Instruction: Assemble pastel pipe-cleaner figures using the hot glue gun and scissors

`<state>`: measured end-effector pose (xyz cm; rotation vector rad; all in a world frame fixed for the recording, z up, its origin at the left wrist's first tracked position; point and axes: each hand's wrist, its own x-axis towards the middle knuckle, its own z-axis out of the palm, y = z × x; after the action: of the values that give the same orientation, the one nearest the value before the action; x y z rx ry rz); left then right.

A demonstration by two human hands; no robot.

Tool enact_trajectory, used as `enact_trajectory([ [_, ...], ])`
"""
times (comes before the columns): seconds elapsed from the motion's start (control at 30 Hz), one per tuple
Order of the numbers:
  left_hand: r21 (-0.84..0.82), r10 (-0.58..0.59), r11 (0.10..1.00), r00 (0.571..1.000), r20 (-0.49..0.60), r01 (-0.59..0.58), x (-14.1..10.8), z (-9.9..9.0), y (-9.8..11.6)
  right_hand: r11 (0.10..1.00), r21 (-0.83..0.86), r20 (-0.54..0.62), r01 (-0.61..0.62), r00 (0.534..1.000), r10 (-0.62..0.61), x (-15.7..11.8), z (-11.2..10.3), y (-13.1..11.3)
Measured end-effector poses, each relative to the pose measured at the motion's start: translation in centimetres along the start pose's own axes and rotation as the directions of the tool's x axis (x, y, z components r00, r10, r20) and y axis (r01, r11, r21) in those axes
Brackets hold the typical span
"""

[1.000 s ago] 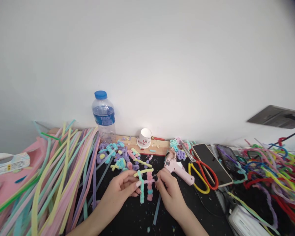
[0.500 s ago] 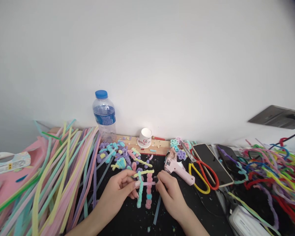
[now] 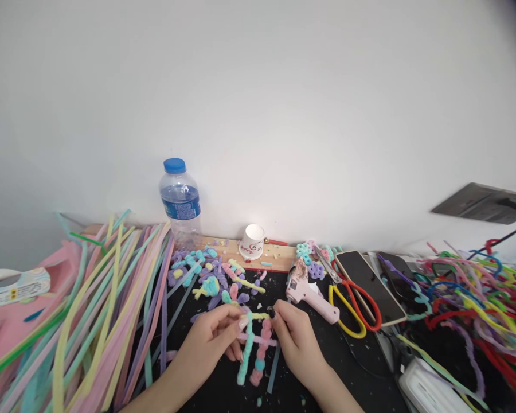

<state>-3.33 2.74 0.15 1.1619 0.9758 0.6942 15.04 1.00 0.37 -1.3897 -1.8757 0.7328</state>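
Note:
A small ladder-like piece of fuzzy pipe cleaners hangs between my two hands, with a mint braided strand, a pink braided strand with a blue band, and yellow and lilac crossbars. My left hand pinches the upper end of the mint strand. My right hand is closed at the right end of the yellow crossbar, by the top of the pink strand. Just beyond lie several purple, blue and yellow pipe cleaner shapes. A thin bluish strip lies on the black mat below my right hand.
Long pastel pipe cleaners cover the left side. Behind stand a water bottle and a paper cup. To the right are a pink glue gun, scissors, a phone, a white power strip and tangled coloured pipe cleaners.
The ladder-like piece has come lower and tilted, its bottom ends leaning left. My right hand's fingertips have shifted from the lilac crossbar to the yellow one.

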Motion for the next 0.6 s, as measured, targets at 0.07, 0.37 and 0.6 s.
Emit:
enact_trajectory([
  [0.07, 0.024, 0.02, 1.0, 1.0, 0.001, -0.02, -0.12, 0.11, 0.03, 1.0, 0.004, 0.031, 0.001, 1.0, -0.001, -0.05, 0.07, -0.11],
  [0.37, 0.197, 0.073, 0.978, 0.995, -0.06, -0.06, -0.69, 0.03, 0.7, 1.0, 0.012, 0.101, 0.009, 0.995, -0.011, -0.08, -0.32, -0.47],
  [0.6, 0.19, 0.078, 0.979, 0.997, 0.012, -0.079, -0.79, 0.11, 0.63, 0.999, 0.032, 0.071, 0.003, 0.997, -0.006, -0.09, -0.31, -0.33],
])
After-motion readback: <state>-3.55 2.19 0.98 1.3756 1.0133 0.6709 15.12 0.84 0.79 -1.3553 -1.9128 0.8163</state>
